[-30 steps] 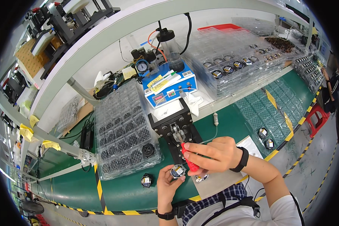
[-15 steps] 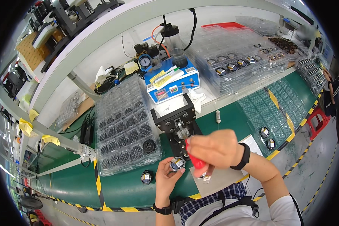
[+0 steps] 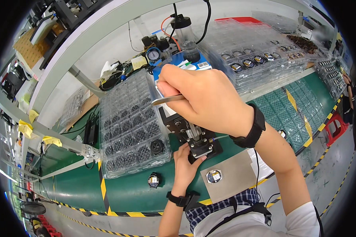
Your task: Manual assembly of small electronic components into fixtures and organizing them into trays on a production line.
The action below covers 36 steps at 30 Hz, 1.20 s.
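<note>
Trays: clear plastic tray [image 3: 132, 126] of dark round parts left of the black fixture [image 3: 194, 138]; more clear trays [image 3: 249, 51] stacked behind.
Labels: yellow tags [image 3: 25, 128] on the rail, far left.
Hidden: fixture top covered by the right hand [image 3: 203, 98].
Right hand: pinches metal tweezers [image 3: 166, 100], raised above the fixture.
Left hand [image 3: 186, 166]: fingers pressed on the fixture's near edge.
Mat: grey mat [image 3: 233, 177] carries one round part [image 3: 214, 176].

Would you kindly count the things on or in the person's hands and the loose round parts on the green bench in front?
Black wristbands: 2
Loose small round parts: 2
Thin metal tweezers: 1
Total: 5
</note>
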Tool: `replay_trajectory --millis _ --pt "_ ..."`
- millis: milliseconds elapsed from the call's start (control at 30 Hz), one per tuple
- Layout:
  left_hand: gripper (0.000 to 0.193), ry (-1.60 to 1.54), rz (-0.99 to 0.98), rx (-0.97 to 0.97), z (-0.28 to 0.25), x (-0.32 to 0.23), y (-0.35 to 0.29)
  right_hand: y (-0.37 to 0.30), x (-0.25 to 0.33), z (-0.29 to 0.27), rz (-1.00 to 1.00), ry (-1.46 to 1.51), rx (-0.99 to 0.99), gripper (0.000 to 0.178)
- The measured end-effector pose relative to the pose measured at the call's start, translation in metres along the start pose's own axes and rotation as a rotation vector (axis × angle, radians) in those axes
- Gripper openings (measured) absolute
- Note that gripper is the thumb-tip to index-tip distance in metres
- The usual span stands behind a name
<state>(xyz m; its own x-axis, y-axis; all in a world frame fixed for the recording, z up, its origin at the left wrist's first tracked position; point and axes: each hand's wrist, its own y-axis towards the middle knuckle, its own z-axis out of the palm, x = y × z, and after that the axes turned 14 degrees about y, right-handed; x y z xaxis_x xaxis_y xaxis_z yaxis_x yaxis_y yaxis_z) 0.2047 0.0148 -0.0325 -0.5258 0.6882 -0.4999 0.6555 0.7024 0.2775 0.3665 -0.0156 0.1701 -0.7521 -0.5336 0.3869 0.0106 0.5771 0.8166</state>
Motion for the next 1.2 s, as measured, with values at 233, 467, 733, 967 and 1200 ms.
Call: replay_trajectory --millis 233,467,733,967,1200 --pt "0.048 0.016 -0.082 0.1 0.003 -0.005 0.005 -0.002 -0.006 0.006 -0.014 0.119 -0.08 0.013" --pt "0.054 -0.131 -0.334 -0.067 0.027 -0.02 0.008 -0.007 -0.001 0.015 -0.041 0.1 -0.192 0.014" --pt "0.045 -0.201 -0.227 -0.119 0.028 -0.006 0.007 -0.016 0.007 0.013 -0.054 0.004 -0.137 0.025" --pt "0.035 -0.293 -0.24 0.264 -0.037 -0.007 -0.044 -0.067 0.022 0.018 -0.363 0.049 -0.291 0.018" --pt "0.041 -0.629 -0.302 -0.11 -0.05 -0.05 -0.059 -0.139 0.011 0.034 -0.27 0.218 -0.146 0.021"
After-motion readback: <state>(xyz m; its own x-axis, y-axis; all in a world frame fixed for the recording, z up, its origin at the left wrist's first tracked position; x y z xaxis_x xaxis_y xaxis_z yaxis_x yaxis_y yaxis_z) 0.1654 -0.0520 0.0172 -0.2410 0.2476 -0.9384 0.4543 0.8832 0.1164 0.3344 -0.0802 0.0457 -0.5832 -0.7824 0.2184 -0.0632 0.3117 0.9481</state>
